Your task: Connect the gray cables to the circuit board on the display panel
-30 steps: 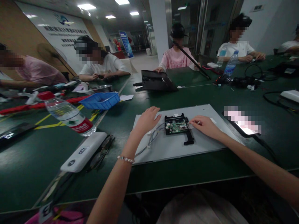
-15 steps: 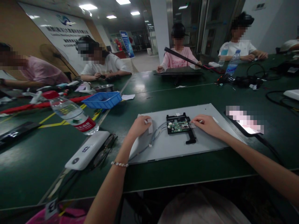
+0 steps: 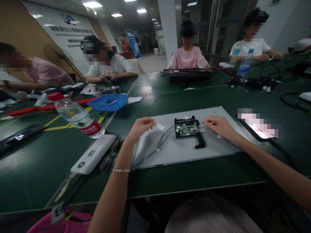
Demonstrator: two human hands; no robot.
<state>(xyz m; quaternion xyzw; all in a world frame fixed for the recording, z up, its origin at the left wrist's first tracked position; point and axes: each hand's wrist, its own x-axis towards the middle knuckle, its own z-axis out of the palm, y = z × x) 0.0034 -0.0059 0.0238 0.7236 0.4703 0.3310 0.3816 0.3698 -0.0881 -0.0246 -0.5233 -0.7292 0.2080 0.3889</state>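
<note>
My left hand (image 3: 143, 125) pinches a small white strip (image 3: 159, 125), like paper or tape, over the left part of a grey flat panel (image 3: 167, 155). My right hand (image 3: 218, 125) is just right of a green circuit board (image 3: 187, 130), its fingers closed together. Whether anything is between those fingertips is hidden. The board sits in a black plastic bracket (image 3: 200, 142) on the panel. A pale tab (image 3: 202, 130) lies at the board's right edge, below my right fingertips. Grey-blue cables (image 3: 161, 139) run from the board to the panel's lower left.
Left of the panel are a white power bank (image 3: 93, 155), glasses (image 3: 109, 155), a tilted water bottle (image 3: 80, 118) and a blue tray (image 3: 108, 103). A lit phone (image 3: 259, 127) with a cable lies at right. Several people sit around the green table (image 3: 155, 184).
My left hand has lifted the white strip slightly up. My right hand has drawn back to the right from the pale tab. Across the table, a person has lowered a long black bar.
</note>
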